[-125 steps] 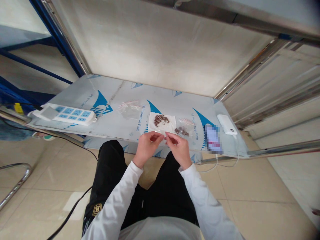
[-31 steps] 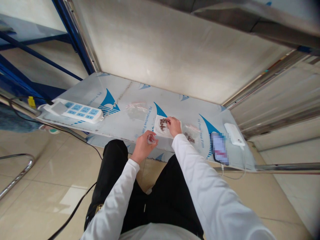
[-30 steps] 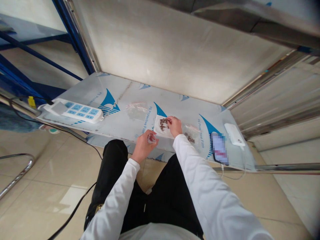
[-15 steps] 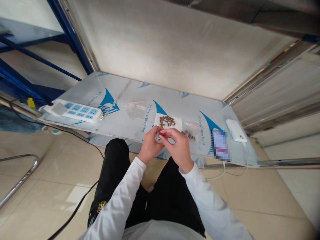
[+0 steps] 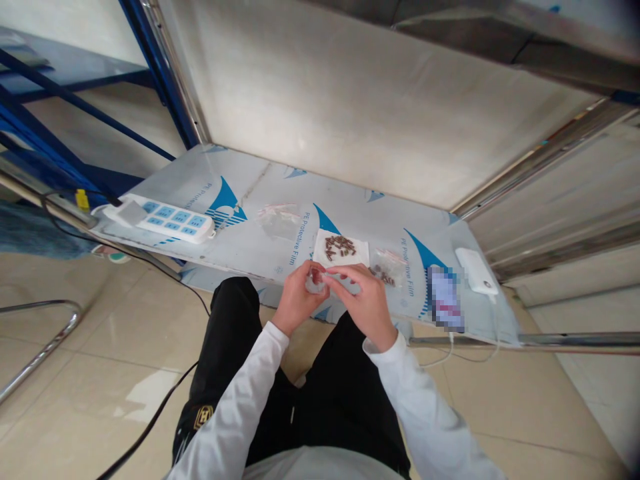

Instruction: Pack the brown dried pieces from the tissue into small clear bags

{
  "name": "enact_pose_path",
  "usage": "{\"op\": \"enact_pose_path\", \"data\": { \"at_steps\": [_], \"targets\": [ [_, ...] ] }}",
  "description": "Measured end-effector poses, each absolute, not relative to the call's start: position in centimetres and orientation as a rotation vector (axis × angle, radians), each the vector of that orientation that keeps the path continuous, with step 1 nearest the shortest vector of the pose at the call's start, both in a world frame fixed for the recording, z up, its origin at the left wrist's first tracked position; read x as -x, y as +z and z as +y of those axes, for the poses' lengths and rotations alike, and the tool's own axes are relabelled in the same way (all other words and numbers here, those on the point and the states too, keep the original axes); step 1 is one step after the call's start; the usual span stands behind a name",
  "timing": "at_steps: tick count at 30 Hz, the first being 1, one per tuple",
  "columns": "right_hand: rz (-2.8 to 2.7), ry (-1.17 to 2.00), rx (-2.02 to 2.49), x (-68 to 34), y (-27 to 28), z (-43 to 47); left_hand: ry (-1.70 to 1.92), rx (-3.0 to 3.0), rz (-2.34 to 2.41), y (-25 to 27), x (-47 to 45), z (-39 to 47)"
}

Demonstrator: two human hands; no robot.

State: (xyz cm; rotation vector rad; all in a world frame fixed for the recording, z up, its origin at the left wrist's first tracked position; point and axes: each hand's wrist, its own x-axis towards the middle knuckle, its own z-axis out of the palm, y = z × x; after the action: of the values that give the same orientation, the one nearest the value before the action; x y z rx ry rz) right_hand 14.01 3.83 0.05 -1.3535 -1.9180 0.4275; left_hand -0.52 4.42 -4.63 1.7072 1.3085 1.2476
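Note:
My left hand (image 5: 299,301) curls around a small clear plastic bag (image 5: 315,283) at the table's front edge. Thumb and fingertips of my right hand (image 5: 364,299) meet at the bag's upper edge, close to the left fingers. Whether anything lies inside the bag, I cannot make out. Just beyond the hands, a pile of small brown metal-looking pieces (image 5: 340,247) rests on a white sheet (image 5: 361,253). To the right of it, another clear bag (image 5: 395,272) holds more dark small pieces.
Flat clear bags (image 5: 279,219) lie left of the white sheet. A white power strip (image 5: 175,220) sits at the table's left end. At the right are a phone (image 5: 445,297) and a white power bank (image 5: 476,270), with cables hanging over the front edge.
My hands have drawn slightly apart, and more of the clear bag shows between them. The whole view has shifted a little.

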Motion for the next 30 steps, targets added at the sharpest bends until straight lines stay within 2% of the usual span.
{"op": "enact_pose_path", "data": {
  "at_steps": [3, 10, 30],
  "targets": [
    [-1.804, 0.393, 1.551, -15.6, -2.9, 7.3, 1.265, -1.695, 1.375, -5.2, 0.8, 4.4],
    [-2.025, 0.187, 1.799, -15.7, -9.4, 12.9, 1.257, -1.691, 1.380, -5.5, 1.1, 4.8],
    [-2.162, 0.026, 1.871, -14.9, -9.4, 14.5, 1.214, -1.616, 1.403, -6.7, 1.6, 5.5]
  ]
}}
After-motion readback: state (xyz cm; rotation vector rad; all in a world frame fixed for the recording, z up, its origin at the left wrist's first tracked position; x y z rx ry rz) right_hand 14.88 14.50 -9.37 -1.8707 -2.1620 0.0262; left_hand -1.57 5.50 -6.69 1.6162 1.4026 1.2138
